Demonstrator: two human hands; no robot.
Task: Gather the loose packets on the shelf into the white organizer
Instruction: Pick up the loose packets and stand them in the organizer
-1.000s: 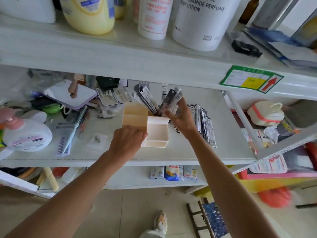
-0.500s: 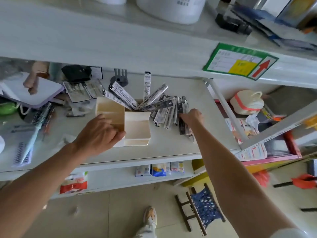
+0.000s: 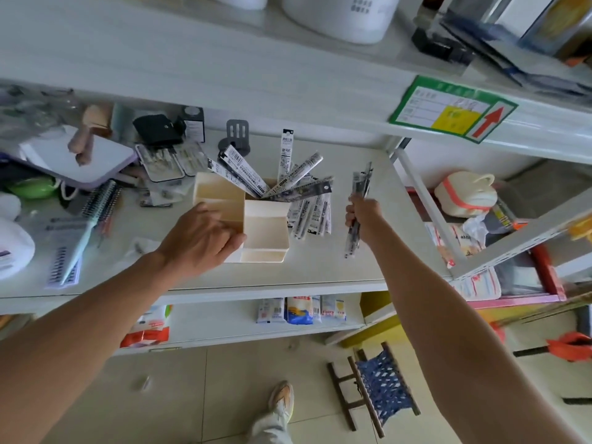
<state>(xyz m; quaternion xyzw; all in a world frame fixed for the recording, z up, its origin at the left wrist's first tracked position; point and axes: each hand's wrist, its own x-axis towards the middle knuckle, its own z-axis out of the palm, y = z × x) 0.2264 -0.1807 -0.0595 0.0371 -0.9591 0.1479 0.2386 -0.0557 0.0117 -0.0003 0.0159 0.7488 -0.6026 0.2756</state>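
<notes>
While my left hand [image 3: 205, 233] grips the white organizer [image 3: 253, 225] on the shelf [image 3: 320, 270], my right hand [image 3: 363, 214] is closed around a few packets [image 3: 360, 184]. More loose packets [image 3: 312, 213] lie right beside it, hairbrush [image 3: 81, 229] off left. Labels too blurry to read.

My left hand [image 3: 205, 233] reaches forward, palm down, fingers curled and spread in a loose grasp — the forearm runs back to the near left. My right hand [image 3: 365, 214] is further right, closed in a fist, knuckles up, arm stretched straight from the near right.
</notes>
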